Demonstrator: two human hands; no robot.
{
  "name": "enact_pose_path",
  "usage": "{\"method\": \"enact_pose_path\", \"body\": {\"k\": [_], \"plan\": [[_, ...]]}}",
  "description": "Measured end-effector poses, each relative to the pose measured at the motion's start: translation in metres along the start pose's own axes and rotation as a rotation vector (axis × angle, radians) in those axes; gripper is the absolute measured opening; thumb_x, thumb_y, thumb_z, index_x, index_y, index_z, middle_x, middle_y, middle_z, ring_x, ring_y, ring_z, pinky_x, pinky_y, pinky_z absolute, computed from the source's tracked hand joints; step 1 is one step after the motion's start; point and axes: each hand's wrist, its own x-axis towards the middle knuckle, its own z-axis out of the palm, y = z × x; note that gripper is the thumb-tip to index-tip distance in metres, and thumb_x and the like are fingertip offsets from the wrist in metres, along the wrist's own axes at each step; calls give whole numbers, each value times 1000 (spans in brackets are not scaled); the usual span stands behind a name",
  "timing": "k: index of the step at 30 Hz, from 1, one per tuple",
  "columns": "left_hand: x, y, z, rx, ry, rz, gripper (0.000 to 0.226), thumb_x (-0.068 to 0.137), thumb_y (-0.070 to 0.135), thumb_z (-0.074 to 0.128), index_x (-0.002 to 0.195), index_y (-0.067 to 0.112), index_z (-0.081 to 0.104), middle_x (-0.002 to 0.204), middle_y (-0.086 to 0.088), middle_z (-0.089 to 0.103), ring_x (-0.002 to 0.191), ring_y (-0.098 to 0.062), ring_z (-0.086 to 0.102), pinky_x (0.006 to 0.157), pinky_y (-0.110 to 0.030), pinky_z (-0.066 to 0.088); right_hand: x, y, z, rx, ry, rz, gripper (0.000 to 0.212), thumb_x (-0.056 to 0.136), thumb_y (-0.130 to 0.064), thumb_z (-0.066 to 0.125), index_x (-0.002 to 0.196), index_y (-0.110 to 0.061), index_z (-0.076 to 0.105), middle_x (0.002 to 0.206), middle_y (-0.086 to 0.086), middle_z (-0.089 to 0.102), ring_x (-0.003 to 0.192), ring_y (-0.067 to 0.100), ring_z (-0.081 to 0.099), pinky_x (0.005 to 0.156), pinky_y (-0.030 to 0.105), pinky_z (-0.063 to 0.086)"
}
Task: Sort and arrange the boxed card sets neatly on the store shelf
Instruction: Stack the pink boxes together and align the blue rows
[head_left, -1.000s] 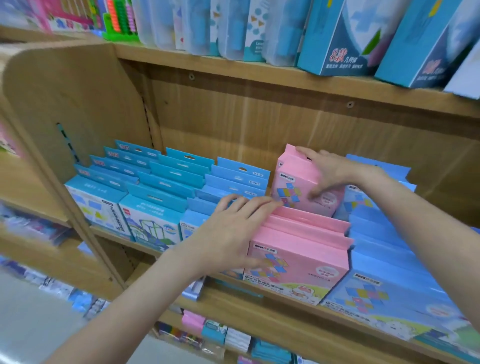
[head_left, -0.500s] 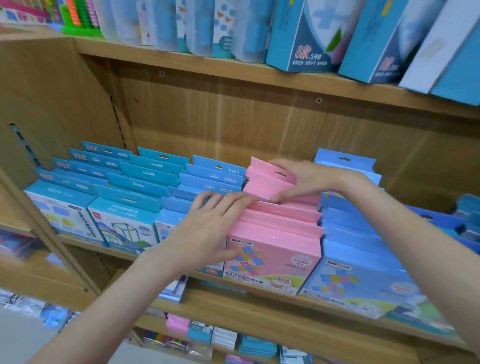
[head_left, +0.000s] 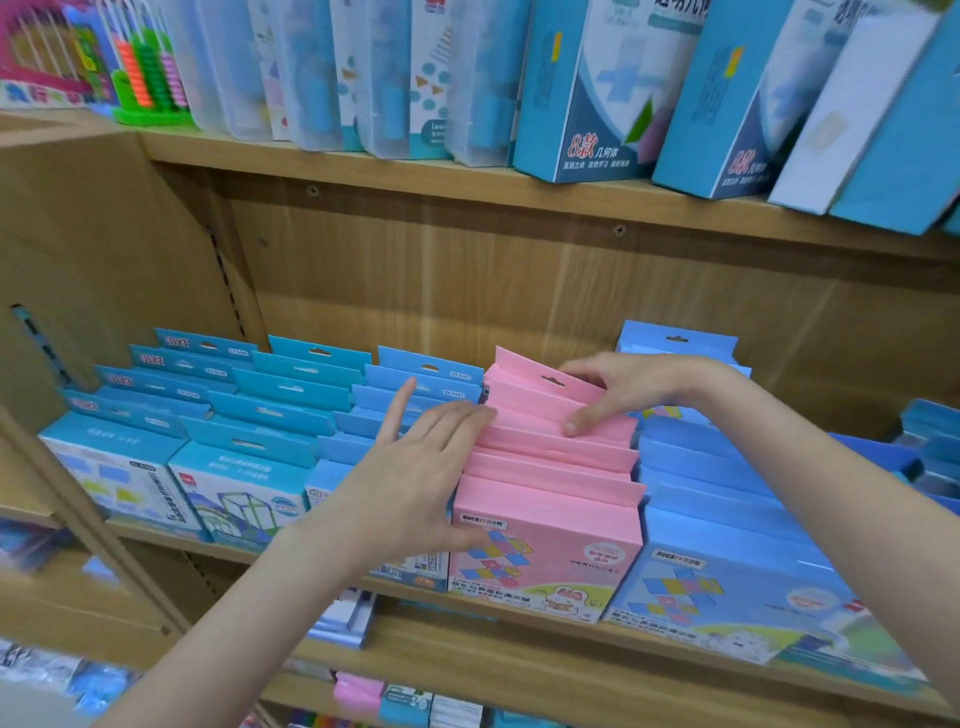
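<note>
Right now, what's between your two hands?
In the head view, the pink boxes lie between the left hand and right hand.

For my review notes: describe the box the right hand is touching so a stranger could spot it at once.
On the middle wooden shelf, find the single pink row standing between rows of blue boxes. The right hand rests on the rearmost pink box. It alone tilts out of line, its hang tab raised above the others.
</note>
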Motion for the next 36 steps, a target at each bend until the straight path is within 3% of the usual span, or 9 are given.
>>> {"method": "enact_pose_path", "body": {"k": [7, 11, 13, 15, 17, 21, 28, 33, 36], "plan": [[1, -5, 4, -6, 2, 2, 100, 57, 77, 41, 132, 11, 43, 121, 2, 61, 122, -13, 45, 106, -45, 16, -3, -7, -3, -53, -47, -5, 29, 76, -32, 73, 99, -33, 57, 97, -17, 64, 92, 2, 60, 79, 20, 44], [1, -6, 5, 2, 2, -1, 97, 57, 79, 38, 128, 12, 48, 117, 3, 63, 122, -12, 40, 106, -44, 16, -1, -11, 0, 22, 26, 22, 42, 86, -50, 53, 107, -14, 61, 97, -8, 62, 90, 9, 57, 84, 23, 41], [1, -7, 5, -5, 1, 0, 96, 57, 78, 39, 127, 13, 49, 117, 3, 62, 122, -11, 38, 106, -44, 15, 4, -10, 3, -15, 102, -3, 36, 92, -42, 47, 96, -8, 61, 86, -7, 55, 81, 8, 49, 77, 21, 37], [1, -6, 5, -20, -3, -6, 96, 56, 77, 40, 126, 13, 49, 117, 3, 62, 121, -11, 39, 105, -44, 16, 7, -10, 5, -44, 126, -15, 13, 95, -23, 48, 90, -24, 60, 85, -16, 56, 79, 1, 50, 72, 14, 37], [2, -6, 5, -24, -1, -10, 96, 55, 77, 40, 126, 14, 49, 117, 3, 62, 121, -11, 39, 104, -44, 17, 6, -11, 1, -75, 139, -25, 18, 94, -12, 47, 99, -25, 58, 94, -16, 58, 84, -2, 51, 74, 12, 37], [2, -6, 5, -28, 10, -17, 94, 55, 77, 41, 126, 15, 49, 119, 3, 60, 120, -10, 37, 105, -41, 16, 1, -9, -7, -111, 130, -14, 26, 94, -9, 45, 116, -18, 55, 113, -7, 57, 102, 10, 50, 89, 24, 36], [3, -5, 4, -82, 20, -19, 95, 53, 76, 45, 124, 13, 52, 118, -2, 62, 120, -11, 37, 105, -39, 14, -3, -15, 4, -139, 58, -4, 17, 95, -16, 44, 105, -25, 54, 90, -19, 54, 77, -6, 51, 54, 0, 36], [2, -6, 5, -66, 19, -24, 94, 54, 77, 41, 124, 15, 51, 117, 0, 61, 118, -9, 37, 105, -37, 14, -17, -26, 0, 53, 40, 17, 37, 89, -47, 48, 122, -31, 51, 116, -16, 52, 109, 2, 48, 87, 17, 36], [2, -6, 4, -70, 17, -27, 94, 54, 78, 41, 125, 17, 47, 117, 2, 61, 118, -9, 37, 105, -35, 13, -10, -36, 5, -57, 21, 34, 47, 81, -51, 59, 122, -32, 49, 113, -14, 55, 103, 7, 54, 88, 24, 42]]}}
